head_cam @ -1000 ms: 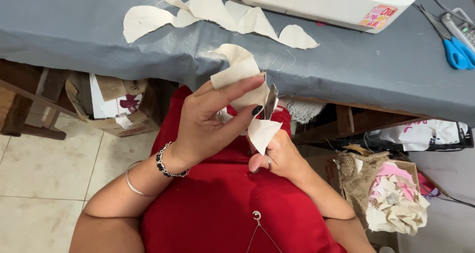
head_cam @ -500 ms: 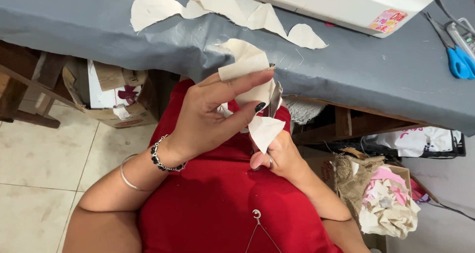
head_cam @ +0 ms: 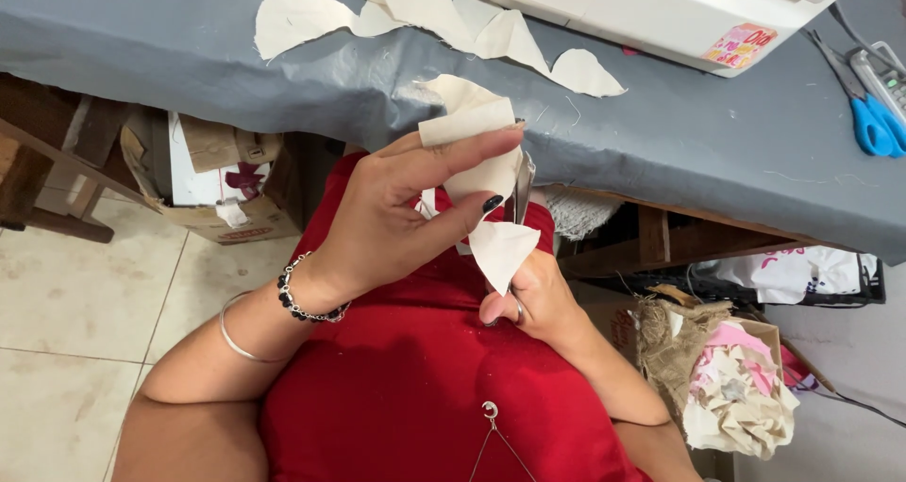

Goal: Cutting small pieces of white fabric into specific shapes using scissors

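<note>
While the left hand (head_cam: 396, 218) pinches a cream, petal-shaped fabric piece (head_cam: 486, 175) between thumb and forefinger above the red-clothed lap (head_cam: 406, 388), the right hand (head_cam: 533, 303) closes around the handles of metal scissors (head_cam: 521, 185), whose blades rise beside the fabric's edge. A good cut here probably calls for holding the cloth taut and turning it into the blades in short snips. More cream cut pieces (head_cam: 425, 10) lie on the grey-covered table (head_cam: 708, 133) near a white sewing machine (head_cam: 661, 6) and blue-handled scissors (head_cam: 873, 114).
</note>
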